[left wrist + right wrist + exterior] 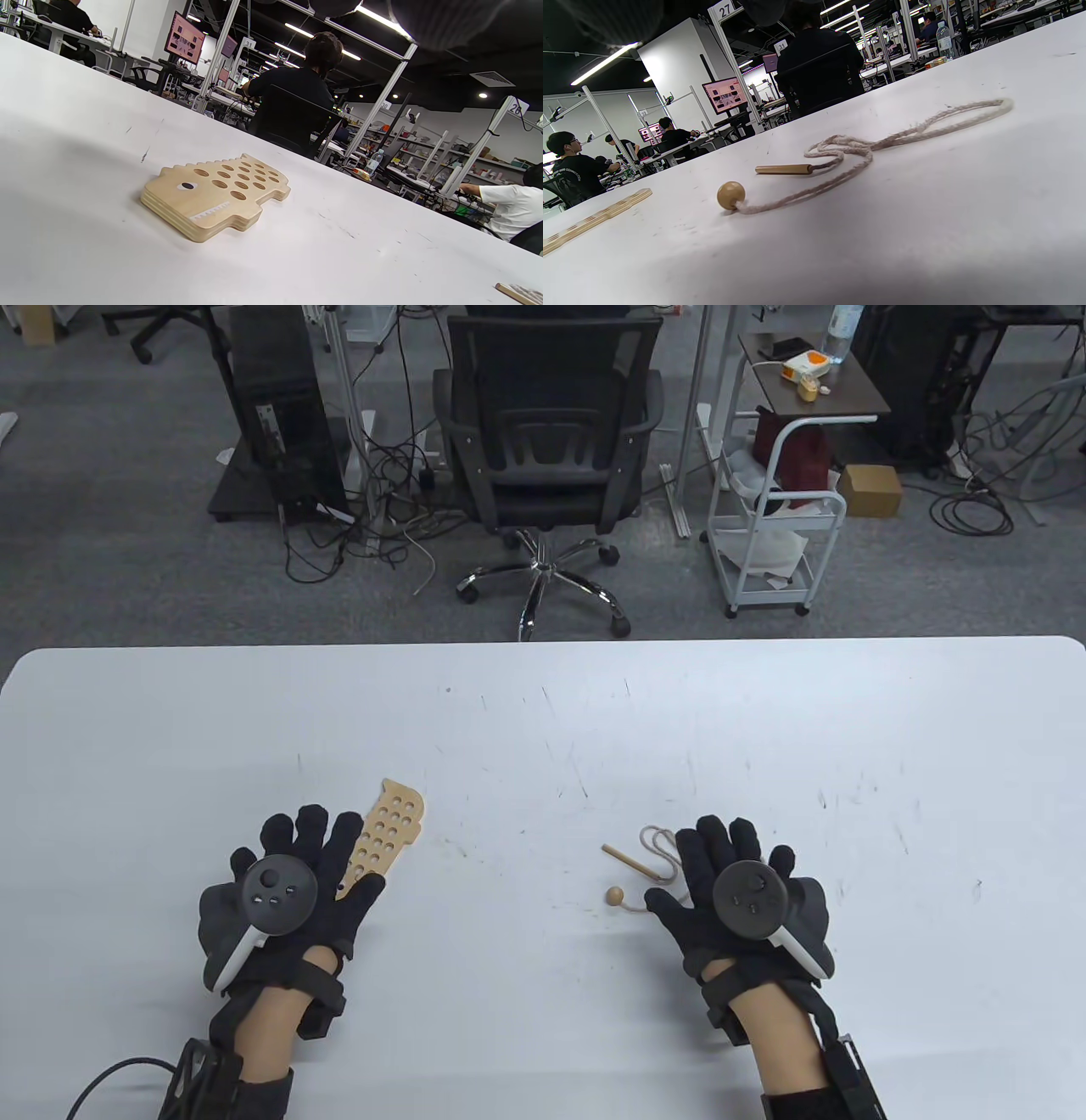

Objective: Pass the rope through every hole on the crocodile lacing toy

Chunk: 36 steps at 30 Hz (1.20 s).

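Observation:
The wooden crocodile board (388,834) (218,193) lies flat on the white table (543,704), its holes showing and no rope in them. My left hand (297,865) hovers over its near end with fingers spread and straight, hiding part of it. The rope (657,853) (865,148) lies loose on the table, with a wooden needle (632,861) (783,169) at one end and a wooden ball (614,897) (731,195) at the other. My right hand (730,874) is spread over the rope's right part, holding nothing.
A black office chair (547,449) stands beyond the table's far edge, with a white cart (776,517) to its right. The crocodile board's edge (594,218) shows at the left of the right wrist view. People sit at desks in the background.

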Tool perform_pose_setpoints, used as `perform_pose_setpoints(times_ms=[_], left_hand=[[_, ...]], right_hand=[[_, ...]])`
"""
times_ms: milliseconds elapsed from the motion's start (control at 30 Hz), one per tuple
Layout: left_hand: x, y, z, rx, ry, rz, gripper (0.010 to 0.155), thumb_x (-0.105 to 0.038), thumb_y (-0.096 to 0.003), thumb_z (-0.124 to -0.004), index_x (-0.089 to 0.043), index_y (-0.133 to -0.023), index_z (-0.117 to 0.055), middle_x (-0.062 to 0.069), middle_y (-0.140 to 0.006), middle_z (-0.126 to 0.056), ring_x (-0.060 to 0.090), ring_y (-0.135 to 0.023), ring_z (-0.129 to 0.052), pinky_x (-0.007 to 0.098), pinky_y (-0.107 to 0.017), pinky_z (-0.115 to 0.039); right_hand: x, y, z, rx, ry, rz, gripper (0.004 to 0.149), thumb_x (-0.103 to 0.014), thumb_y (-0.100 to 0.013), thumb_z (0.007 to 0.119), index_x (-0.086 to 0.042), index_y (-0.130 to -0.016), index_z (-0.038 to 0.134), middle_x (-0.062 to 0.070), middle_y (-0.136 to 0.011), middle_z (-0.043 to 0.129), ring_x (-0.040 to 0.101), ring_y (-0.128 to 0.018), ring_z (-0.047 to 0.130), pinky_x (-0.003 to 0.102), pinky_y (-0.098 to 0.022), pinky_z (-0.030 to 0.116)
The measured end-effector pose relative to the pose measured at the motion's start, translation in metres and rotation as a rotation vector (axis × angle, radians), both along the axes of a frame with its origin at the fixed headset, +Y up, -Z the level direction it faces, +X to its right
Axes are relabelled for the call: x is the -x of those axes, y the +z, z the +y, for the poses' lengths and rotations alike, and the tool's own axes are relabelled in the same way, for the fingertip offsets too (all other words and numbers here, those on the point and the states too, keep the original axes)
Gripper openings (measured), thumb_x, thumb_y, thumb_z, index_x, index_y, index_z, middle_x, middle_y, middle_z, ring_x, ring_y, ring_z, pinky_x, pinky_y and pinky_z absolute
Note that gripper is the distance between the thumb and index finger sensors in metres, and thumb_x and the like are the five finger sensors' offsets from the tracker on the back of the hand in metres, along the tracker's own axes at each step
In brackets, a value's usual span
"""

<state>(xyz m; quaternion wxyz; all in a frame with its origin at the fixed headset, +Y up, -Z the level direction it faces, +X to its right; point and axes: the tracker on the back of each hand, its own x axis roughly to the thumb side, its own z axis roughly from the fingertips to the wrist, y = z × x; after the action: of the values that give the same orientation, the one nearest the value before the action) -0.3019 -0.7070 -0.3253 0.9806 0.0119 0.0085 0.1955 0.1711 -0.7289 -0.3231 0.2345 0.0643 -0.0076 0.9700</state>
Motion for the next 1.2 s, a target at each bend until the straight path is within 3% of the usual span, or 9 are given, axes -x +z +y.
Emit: perform_pose_setpoints(times_ms=[267, 433, 633, 967, 1200], left_hand=[[0.001, -0.003, 0.0, -0.017, 0.01, 0.02, 0.077, -0.068, -0.0411, -0.072, -0.05, -0.11, -0.043, -0.006, -0.123, -0.032, 0.032, -0.116, -0.021, 0.065, -0.079, -0.018], [0.0, -0.009, -0.003, 0.027, 0.007, 0.048, 0.078, -0.068, -0.0408, -0.072, -0.048, -0.111, -0.044, -0.004, -0.123, -0.034, 0.034, -0.116, -0.023, 0.066, -0.079, -0.02], [-0.009, -0.021, 0.005, 0.078, 0.004, 0.046, 0.082, -0.069, -0.0395, -0.074, -0.044, -0.112, -0.045, 0.0, -0.123, -0.038, 0.046, -0.114, -0.027, 0.071, -0.078, -0.024], [-0.016, -0.049, 0.007, 0.179, -0.156, 0.077, 0.094, -0.071, -0.0375, -0.077, -0.031, -0.112, -0.037, 0.005, -0.121, -0.038, 0.04, -0.115, -0.039, 0.066, -0.081, -0.032], [-0.014, -0.07, -0.003, 0.309, -0.258, 0.108, 0.092, -0.071, -0.0368, -0.078, -0.028, -0.111, -0.045, 0.007, -0.119, -0.043, 0.037, -0.112, -0.047, 0.058, -0.082, -0.038]], right_hand=[[0.006, 0.001, 0.0, -0.003, 0.007, 0.026, 0.081, -0.065, -0.047, 0.067, -0.023, -0.109, 0.036, 0.005, -0.119, 0.022, 0.04, -0.104, 0.006, 0.065, -0.06, 0.0], [0.009, 0.003, 0.001, -0.008, 0.009, 0.042, 0.081, -0.065, -0.047, 0.067, -0.023, -0.109, 0.036, 0.005, -0.119, 0.022, 0.04, -0.104, 0.006, 0.065, -0.06, 0.001], [0.009, 0.003, 0.001, -0.009, 0.008, 0.054, 0.081, -0.065, -0.047, 0.067, -0.022, -0.109, 0.037, 0.005, -0.119, 0.022, 0.04, -0.104, 0.007, 0.065, -0.061, 0.002], [0.01, 0.003, 0.0, -0.007, -0.003, 0.058, 0.081, -0.065, -0.047, 0.067, -0.022, -0.109, 0.037, 0.006, -0.118, 0.023, 0.041, -0.104, 0.007, 0.066, -0.062, 0.005], [0.011, 0.003, 0.0, -0.006, -0.006, 0.068, 0.081, -0.064, -0.047, 0.067, -0.022, -0.109, 0.037, 0.006, -0.118, 0.024, 0.041, -0.104, 0.008, 0.066, -0.063, 0.006]])
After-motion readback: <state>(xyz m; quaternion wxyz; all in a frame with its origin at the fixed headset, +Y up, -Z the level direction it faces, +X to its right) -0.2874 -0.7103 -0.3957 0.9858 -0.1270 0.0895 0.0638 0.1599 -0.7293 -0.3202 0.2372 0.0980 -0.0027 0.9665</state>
